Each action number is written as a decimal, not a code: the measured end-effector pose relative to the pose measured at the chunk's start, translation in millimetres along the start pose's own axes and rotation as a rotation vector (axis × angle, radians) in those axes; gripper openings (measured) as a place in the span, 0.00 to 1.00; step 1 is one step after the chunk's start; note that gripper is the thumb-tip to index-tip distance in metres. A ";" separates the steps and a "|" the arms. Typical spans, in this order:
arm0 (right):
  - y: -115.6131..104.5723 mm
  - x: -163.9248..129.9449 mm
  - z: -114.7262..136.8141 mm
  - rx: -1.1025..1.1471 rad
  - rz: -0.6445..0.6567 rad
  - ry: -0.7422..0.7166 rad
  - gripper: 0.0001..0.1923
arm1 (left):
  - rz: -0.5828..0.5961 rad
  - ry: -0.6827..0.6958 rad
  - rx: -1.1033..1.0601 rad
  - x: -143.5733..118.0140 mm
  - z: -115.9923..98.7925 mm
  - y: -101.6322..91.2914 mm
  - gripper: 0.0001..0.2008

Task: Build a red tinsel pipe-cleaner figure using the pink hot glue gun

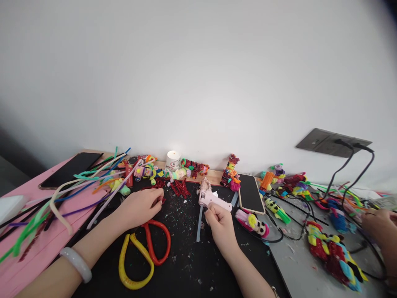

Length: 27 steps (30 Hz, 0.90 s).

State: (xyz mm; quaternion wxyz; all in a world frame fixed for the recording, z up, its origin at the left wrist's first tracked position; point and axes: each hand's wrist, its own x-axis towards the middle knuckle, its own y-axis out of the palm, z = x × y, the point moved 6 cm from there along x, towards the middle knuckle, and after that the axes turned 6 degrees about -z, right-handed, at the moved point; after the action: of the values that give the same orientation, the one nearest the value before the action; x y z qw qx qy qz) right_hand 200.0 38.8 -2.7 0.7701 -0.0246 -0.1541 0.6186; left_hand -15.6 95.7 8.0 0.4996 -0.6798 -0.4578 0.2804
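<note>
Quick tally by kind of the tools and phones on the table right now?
Phones: 2 (one far left, one by the glue gun)
Glue guns: 1, under the right hand
Scissors: 1, beside the left hand
Candles: 1
Total: 5

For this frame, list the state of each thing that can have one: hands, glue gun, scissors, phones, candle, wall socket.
Left hand: resting on mat, fingertips at red pieces.
Right hand: gripping pink glue gun.
Scissors: lying flat, untouched.
Two phones: screens dark.
Candle: lit.
Wall socket: two cables plugged in.

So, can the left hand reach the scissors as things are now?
Probably yes: the scissors lie uncovered on the black mat, just beside the left hand, with nothing between them.
</note>
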 end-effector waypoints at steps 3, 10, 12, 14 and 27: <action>0.8 -0.8 -0.3 0.001 0.013 0.009 0.18 | -0.015 0.022 0.001 0.4 -0.8 -0.3 0.03; 2.0 -1.1 -1.6 -0.011 0.020 0.017 0.17 | -0.025 0.053 -0.018 1.5 -2.2 -0.1 0.07; 2.5 -0.8 -2.0 -0.024 0.025 0.018 0.17 | -0.023 0.046 -0.026 1.4 -1.2 -0.4 0.08; 2.7 -0.6 -2.0 -0.036 0.028 0.016 0.17 | -0.020 0.039 -0.033 1.3 -0.3 -0.9 0.09; 0.9 0.1 -0.3 -0.059 0.021 -0.007 0.17 | -0.135 -0.046 -0.088 3.9 8.8 -8.4 0.09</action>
State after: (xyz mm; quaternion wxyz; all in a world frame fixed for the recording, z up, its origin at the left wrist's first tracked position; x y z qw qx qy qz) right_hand 199.2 39.2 -3.2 0.7618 -0.0467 -0.1748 0.6221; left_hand -24.2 103.6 13.1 0.4766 -0.6620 -0.5258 0.2410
